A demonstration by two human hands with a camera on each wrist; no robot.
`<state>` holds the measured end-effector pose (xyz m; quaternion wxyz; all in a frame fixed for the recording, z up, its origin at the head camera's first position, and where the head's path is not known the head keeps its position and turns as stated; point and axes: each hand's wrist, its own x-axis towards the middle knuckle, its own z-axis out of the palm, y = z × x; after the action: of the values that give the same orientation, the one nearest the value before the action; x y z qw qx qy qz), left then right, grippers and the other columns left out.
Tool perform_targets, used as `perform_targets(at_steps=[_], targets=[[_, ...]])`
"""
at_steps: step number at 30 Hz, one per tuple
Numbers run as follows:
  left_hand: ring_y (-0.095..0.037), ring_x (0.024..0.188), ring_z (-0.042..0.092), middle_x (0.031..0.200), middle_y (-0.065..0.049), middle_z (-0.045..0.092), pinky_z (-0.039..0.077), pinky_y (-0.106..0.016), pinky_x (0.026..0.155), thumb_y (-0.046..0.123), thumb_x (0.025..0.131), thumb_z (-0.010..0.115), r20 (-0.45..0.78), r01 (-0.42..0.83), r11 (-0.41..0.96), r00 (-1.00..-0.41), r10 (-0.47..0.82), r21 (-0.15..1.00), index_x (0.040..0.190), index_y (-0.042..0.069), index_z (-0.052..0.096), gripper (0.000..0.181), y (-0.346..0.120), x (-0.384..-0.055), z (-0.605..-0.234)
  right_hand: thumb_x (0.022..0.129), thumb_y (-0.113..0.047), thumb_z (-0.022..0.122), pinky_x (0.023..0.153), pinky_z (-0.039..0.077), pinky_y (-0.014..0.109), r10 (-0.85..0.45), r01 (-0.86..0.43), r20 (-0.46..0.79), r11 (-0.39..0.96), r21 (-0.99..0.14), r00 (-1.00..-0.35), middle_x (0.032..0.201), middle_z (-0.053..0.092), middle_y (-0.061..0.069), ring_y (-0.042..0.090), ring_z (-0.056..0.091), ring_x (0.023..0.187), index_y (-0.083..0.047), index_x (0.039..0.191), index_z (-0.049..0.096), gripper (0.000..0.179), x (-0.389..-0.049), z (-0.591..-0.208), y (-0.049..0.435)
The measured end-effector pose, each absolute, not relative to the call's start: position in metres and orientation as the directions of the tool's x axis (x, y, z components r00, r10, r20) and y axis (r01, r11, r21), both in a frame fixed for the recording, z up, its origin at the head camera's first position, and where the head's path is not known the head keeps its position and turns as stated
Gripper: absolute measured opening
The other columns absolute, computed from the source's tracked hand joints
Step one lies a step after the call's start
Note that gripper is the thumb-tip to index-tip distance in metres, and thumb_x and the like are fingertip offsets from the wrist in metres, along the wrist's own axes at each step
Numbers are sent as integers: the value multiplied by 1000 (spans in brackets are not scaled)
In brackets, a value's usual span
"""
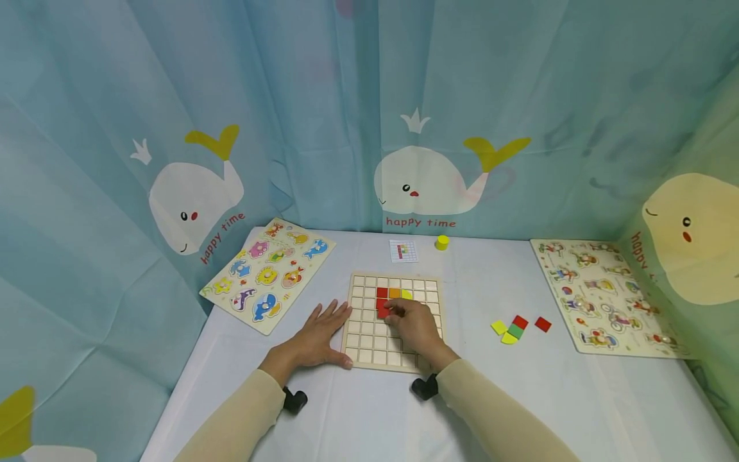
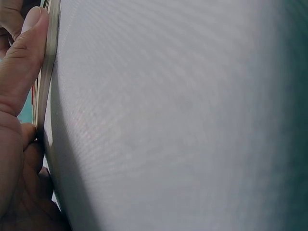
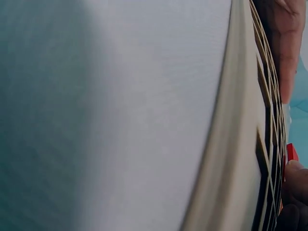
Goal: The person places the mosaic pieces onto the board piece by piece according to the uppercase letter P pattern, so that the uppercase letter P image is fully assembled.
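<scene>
A wooden grid board (image 1: 364,359) lies on the table in front of me. In its upper middle are a red square tile (image 1: 382,292), an orange tile (image 1: 395,292) and a yellow rounded tile (image 1: 407,294), with more red just below. My right hand (image 1: 417,326) reaches over the board, thumb and fingertips pinching a red tile (image 3: 291,152) that stands tilted at the grid in the right wrist view. Fingers spread, my left hand (image 1: 316,337) rests along the board's left edge. In the left wrist view its thumb (image 2: 24,60) touches the board's side.
Several loose tiles, including a green one (image 1: 516,331) and a red one (image 1: 543,324), lie right of the board. Behind it are a small pattern card (image 1: 403,251) and a yellow cylinder (image 1: 442,242). Picture puzzles flank the table, one left (image 1: 231,282), one right (image 1: 589,343).
</scene>
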<state>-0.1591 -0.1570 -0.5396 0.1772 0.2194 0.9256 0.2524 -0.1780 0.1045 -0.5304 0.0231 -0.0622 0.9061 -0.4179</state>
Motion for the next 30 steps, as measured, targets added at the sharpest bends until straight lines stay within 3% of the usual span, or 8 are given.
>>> perform_targets(at_steps=[30], targets=[[-23, 166, 4, 177, 0, 18, -1, -48, 136, 58, 76, 89, -209, 305, 771, -848, 486, 559, 169, 15, 25, 121, -158, -158, -538, 90, -8, 82, 74, 54, 29, -184, -116, -8, 651, -750, -983, 92, 74, -2, 13, 61, 81, -7, 114, 80, 24, -178, -531, 102]])
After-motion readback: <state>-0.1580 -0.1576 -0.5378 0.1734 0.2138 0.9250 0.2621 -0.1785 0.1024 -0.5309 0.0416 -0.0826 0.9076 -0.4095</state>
